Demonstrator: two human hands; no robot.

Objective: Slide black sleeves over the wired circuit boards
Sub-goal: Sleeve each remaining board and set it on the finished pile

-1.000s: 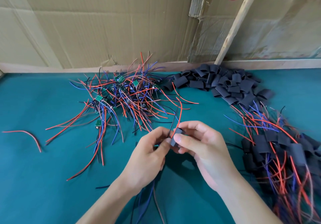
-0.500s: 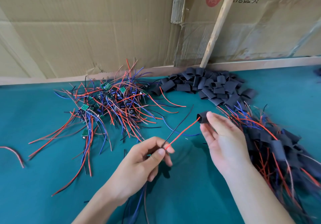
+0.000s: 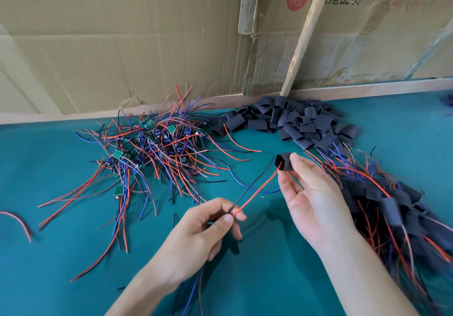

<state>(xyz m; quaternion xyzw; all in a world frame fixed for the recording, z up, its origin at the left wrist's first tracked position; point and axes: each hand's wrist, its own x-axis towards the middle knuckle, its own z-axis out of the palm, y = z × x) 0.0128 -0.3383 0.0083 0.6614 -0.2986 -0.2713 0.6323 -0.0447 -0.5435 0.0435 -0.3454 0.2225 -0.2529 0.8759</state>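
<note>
Black sleeve (image 3: 283, 161) is pinched in the right hand (image 3: 316, 202), raised over the green mat (image 3: 49, 266) with its open mouth facing left. Left hand (image 3: 196, 232) pinches a red wire (image 3: 257, 193) and a black wire (image 3: 255, 183) together; the red tip sits at the sleeve mouth. Board on this lead isn't visible, likely hanging below the left hand. Step looks like threading: next, feed both tips in, then pull the sleeve down to the board. Bare mat lies under the hands; loose boards (image 3: 157, 144) far left, spare sleeves (image 3: 294, 121) behind, finished pile (image 3: 392, 207) just right of the wrist, snag risk.
</note>
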